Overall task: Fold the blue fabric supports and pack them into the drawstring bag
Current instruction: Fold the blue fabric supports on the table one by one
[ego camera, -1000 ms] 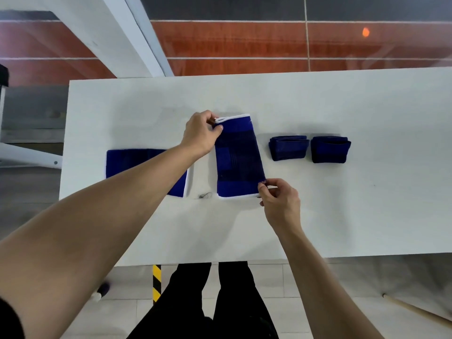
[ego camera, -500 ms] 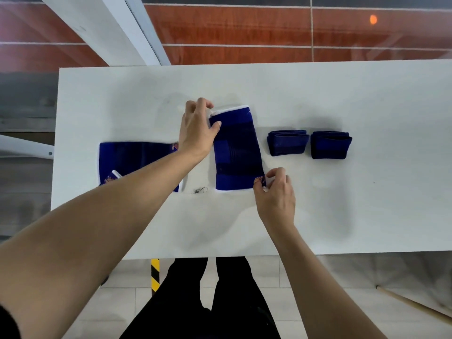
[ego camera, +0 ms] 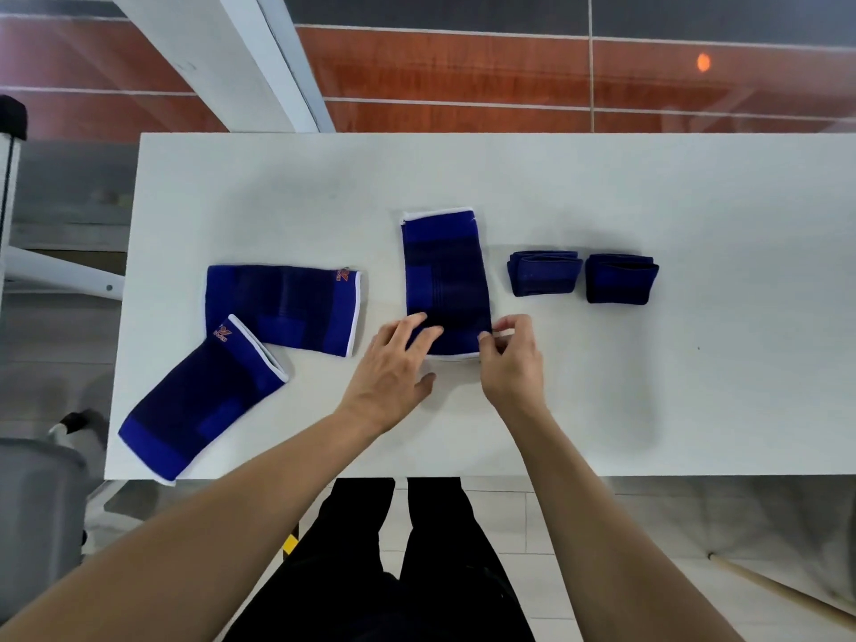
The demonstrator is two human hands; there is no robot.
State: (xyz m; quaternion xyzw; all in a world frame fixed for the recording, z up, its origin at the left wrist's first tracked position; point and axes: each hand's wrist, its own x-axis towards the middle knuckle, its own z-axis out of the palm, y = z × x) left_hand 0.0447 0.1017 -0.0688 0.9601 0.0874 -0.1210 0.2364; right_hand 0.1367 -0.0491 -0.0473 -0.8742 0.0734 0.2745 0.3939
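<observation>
A flat blue fabric support [ego camera: 444, 271] with white edging lies lengthwise mid-table. My left hand [ego camera: 393, 363] rests with straight fingers on its near left corner. My right hand [ego camera: 509, 359] pinches its near right corner between thumb and fingers. Two folded blue supports [ego camera: 544, 273] [ego camera: 621, 278] sit side by side to the right. Two more unfolded supports lie at the left, one [ego camera: 282, 308] flat and one [ego camera: 204, 396] angled toward the table's near left corner. No drawstring bag is in view.
The white table [ego camera: 695, 386] has bare surface at the right and back. A grey bin [ego camera: 37, 502] stands on the floor at the left. A white beam [ego camera: 259, 62] crosses behind the table. My legs are below the near edge.
My left hand has left the support's far corner and come down to its near left corner. The right hand stays at the near right corner. The view shifted, revealing the angled support at left.
</observation>
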